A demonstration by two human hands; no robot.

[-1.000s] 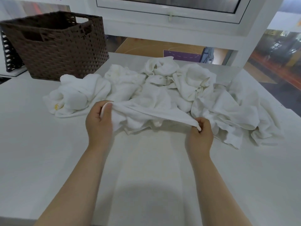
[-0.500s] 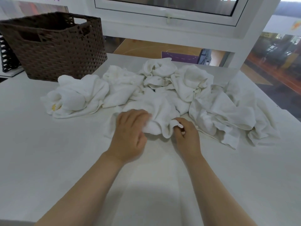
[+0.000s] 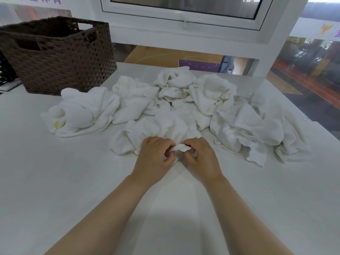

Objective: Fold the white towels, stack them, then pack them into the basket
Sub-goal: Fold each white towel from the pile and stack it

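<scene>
Both hands meet at the near edge of the crumpled white towel (image 3: 161, 127) lying nearest the person, roughly mid-table. The left hand (image 3: 156, 159) and right hand (image 3: 199, 159) each pinch the same small bunched bit of cloth (image 3: 181, 148) between thumb and curled fingers, knuckles almost touching. Judged purpose: locating a corner or hem so the towel can be drawn out flat for folding. Whether the bit held is a true corner cannot be told, as the fingers cover most of it.

The remaining towels (image 3: 211, 96) lie unfolded in a loose band across the far half of the table (image 3: 55, 181), from a bundle near the basket to a spread heap (image 3: 257, 131) toward the right edge. One left-hand bundle (image 3: 82, 111) shows a small yellow mark. None is folded or stacked.

The brown woven basket (image 3: 58, 57) stands at the far left corner, upright, just behind the leftmost bundle; its contents are not visible from this angle.

Assessment: the task is at its opening stage. The bare near part of the table appears reserved as folding space, which would explain why the towel has been worked toward the near edge.
</scene>
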